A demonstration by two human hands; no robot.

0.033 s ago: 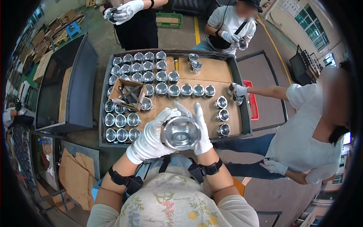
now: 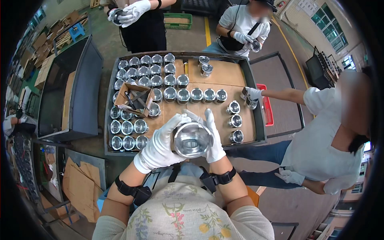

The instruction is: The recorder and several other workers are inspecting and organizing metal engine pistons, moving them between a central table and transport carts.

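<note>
A shiny metal piston [image 2: 193, 139] is held between my two white-gloved hands over the near edge of the table, its hollow side facing up toward me. My left hand [image 2: 162, 140] wraps its left side, with fingers reaching behind it. On the opposite side, my right hand [image 2: 215, 138] presses against the piston, fingers pointing up and away. Beyond them, rows of similar pistons [image 2: 183, 96] stand on the cardboard lining [image 2: 216, 82]. A small open cardboard box [image 2: 138, 98] holding dark tools sits among the left rows.
The table [image 2: 256, 132] has a raised dark metal rim. At the right, a co-worker's gloved hand [image 2: 254, 94] grips a piston near the rim. Two people across the table hold pistons. A red crate [image 2: 265, 106] and a dark metal cart [image 2: 86, 88] stand alongside.
</note>
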